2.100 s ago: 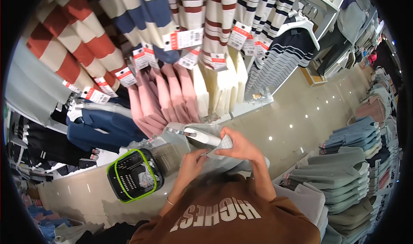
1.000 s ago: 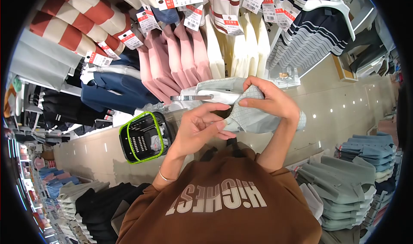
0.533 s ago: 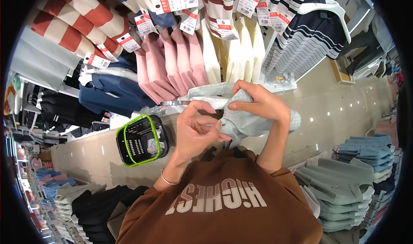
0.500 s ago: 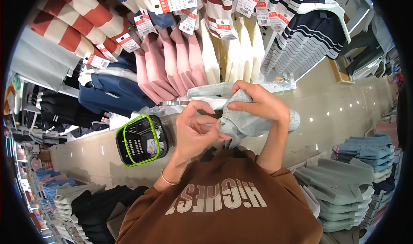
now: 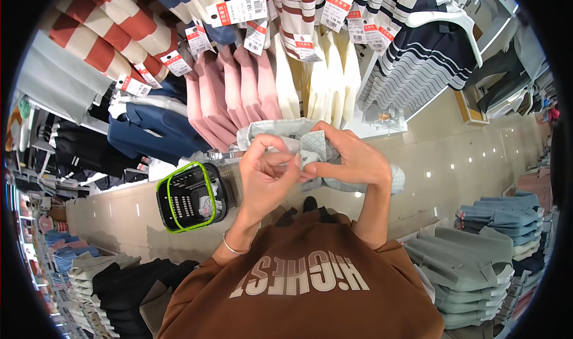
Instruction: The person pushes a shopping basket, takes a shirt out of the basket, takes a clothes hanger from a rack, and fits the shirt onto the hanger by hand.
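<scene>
A pale grey garment (image 5: 313, 142) with a fine diamond pattern is bunched between my hands, in front of the hanging clothes. My right hand (image 5: 357, 161) is closed round a fold of it, thumb and fingers pinching the cloth. From the left side, my left hand (image 5: 262, 180) meets it with thumb and fingertips pressed together at the garment's edge. A small button-like spot shows at the pinched edge, partly covered by my fingers. The rest of the garment hangs behind and below my hands, and part of it shows beyond my right wrist.
A black basket (image 5: 190, 197) with green handles stands on the floor at left, with something pale inside. Pink tops (image 5: 239, 94) and cream tops (image 5: 325, 79) hang ahead, below price tags (image 5: 239, 10). Folded grey clothes (image 5: 471, 273) are stacked at right, dark ones (image 5: 128, 294) at left.
My hands have come together at the garment's edge. The right thumb has moved down to the left fingertips, and a fold of cloth now stands up between them.
</scene>
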Available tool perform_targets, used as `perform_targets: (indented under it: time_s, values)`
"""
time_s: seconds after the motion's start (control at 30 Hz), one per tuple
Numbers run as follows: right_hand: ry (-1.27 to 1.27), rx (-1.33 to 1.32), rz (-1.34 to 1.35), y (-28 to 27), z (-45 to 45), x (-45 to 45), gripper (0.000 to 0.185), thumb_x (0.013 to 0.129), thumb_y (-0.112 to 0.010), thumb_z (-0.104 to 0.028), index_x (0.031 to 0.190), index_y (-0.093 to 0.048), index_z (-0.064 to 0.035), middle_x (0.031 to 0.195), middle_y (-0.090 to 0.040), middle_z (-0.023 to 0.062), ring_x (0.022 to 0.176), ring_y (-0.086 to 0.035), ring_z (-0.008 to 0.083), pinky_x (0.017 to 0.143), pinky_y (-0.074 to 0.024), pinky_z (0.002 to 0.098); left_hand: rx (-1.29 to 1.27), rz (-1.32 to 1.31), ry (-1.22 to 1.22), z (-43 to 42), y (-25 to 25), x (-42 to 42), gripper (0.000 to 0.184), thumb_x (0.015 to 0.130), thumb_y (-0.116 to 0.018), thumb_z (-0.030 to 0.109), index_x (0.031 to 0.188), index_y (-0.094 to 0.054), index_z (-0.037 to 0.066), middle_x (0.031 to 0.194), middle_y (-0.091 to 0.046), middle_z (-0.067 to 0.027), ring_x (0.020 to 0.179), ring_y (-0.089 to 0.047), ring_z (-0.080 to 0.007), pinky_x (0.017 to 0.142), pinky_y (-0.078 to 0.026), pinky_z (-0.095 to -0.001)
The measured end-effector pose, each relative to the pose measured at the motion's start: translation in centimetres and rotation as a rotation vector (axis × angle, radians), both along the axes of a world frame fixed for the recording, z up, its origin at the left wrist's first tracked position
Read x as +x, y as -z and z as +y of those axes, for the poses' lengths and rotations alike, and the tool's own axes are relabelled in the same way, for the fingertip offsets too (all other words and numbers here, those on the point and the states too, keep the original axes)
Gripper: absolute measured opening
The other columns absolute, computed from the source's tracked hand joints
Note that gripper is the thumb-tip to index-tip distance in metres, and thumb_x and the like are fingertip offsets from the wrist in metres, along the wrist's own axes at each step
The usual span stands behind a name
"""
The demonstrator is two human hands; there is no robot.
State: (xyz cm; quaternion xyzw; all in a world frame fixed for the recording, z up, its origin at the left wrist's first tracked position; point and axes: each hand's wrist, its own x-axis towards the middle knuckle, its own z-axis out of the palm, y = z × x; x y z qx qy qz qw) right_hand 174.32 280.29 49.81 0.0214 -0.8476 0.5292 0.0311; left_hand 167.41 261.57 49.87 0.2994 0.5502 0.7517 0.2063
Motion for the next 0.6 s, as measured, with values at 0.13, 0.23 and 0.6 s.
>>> perform_targets:
  time_s: [0.13,0.23,0.6]
  values:
    - [0.003,-0.005,0.051,0.9,0.2,0.1,0.067,0.077,-0.067,-0.05,0.115,-0.05,0.0023,0.064,-0.057,0.0177,0.055,-0.055,0.0271,0.054,-0.0415,0.0372,0.016,-0.01,-0.008,0.4,-0.3,0.4,0.023,0.088,-0.055,-0.009,0.1,-0.037,0.001,0.084,-0.068,-0.0184,0.073,-0.07,-0.0222,0.063,-0.06,-0.0282]
    - [0.005,0.009,0.031,1.6,0.2,0.4,0.067,0.08,-0.064,-0.051,0.115,-0.05,0.0044,0.063,-0.057,0.0184,0.055,-0.054,0.0282,0.054,-0.0408,0.0381,0.003,-0.025,-0.001,0.3,0.2,0.7,0.022,0.088,-0.054,-0.009,0.1,-0.039,0.001,0.086,-0.068,-0.0178,0.075,-0.07,-0.0215,0.065,-0.06,-0.0278]
    - [0.052,-0.075,-0.003,1.3,1.6,1.7,0.061,0.084,-0.059,-0.046,0.123,-0.048,-0.0004,0.067,-0.058,0.0195,0.06,-0.057,0.0317,0.058,-0.0411,0.0409,-0.053,0.002,0.059,2.5,1.1,0.9,0.02,0.088,-0.055,-0.009,0.099,-0.041,0.0,0.085,-0.067,-0.0151,0.075,-0.07,-0.0217,0.064,-0.059,-0.0266]
